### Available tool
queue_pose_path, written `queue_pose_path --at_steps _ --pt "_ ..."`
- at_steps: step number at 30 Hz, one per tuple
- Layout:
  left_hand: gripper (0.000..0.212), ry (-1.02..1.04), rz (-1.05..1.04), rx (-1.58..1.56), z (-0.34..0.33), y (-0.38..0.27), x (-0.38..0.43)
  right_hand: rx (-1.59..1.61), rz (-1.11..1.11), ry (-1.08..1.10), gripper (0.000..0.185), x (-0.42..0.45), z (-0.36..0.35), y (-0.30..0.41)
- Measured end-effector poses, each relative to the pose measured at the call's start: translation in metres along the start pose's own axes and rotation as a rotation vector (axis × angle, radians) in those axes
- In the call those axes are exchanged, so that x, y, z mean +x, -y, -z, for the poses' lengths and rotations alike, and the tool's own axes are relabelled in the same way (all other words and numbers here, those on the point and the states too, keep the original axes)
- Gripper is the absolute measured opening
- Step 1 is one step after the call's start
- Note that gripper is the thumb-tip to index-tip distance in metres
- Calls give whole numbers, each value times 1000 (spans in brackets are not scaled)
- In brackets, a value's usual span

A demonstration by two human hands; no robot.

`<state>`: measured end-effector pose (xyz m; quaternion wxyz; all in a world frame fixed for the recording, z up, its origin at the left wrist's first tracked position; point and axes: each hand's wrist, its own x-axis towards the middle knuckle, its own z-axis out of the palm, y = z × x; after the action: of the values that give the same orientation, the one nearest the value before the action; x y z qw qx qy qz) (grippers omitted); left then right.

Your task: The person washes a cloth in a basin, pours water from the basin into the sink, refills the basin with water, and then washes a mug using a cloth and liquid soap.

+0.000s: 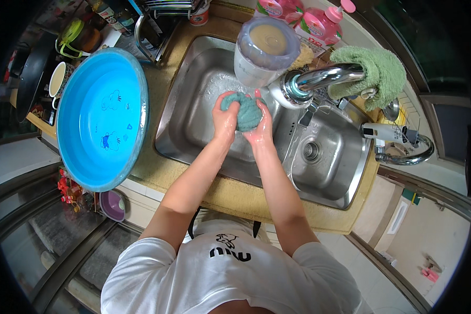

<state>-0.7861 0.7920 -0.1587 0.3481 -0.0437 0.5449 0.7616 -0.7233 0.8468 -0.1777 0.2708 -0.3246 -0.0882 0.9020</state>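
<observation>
A bunched-up teal cloth [248,114] is held between both my hands above the large basin of a steel sink [188,121]. My left hand [225,117] grips its left side, the thumb pressed on top. Around the right side curls my right hand [262,121], wet and shiny. The chrome faucet [329,76] reaches over from the right, with a green towel [376,74] draped on its spout end. Just beyond my fingers stands a white tub with a translucent lid [265,51]. Water drops dot the basin floor.
A blue plastic basin [98,117] rests on the counter at left, near a mug [59,80] and bottles [114,15]. Pink pump bottles [322,23] stand behind the tub. The smaller sink bowl with its drain [311,151] is at right, beside a second curved tap [412,155].
</observation>
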Motion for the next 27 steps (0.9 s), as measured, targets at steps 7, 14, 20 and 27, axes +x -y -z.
queue_pose_path --at_steps 7,14,20,27 --pt "24 460 -1096 904 9 -10 -3 -150 -457 160 37 23 4 17" --pt "21 904 -1590 1067 14 -9 -9 -1226 -838 86 49 41 -24 38" --pt "18 1205 -1726 1479 40 39 4 -2091 -667 520 49 54 -23 -9" --pt "25 1470 -1444 1742 71 107 31 -2405 -241 343 36 52 8 -46"
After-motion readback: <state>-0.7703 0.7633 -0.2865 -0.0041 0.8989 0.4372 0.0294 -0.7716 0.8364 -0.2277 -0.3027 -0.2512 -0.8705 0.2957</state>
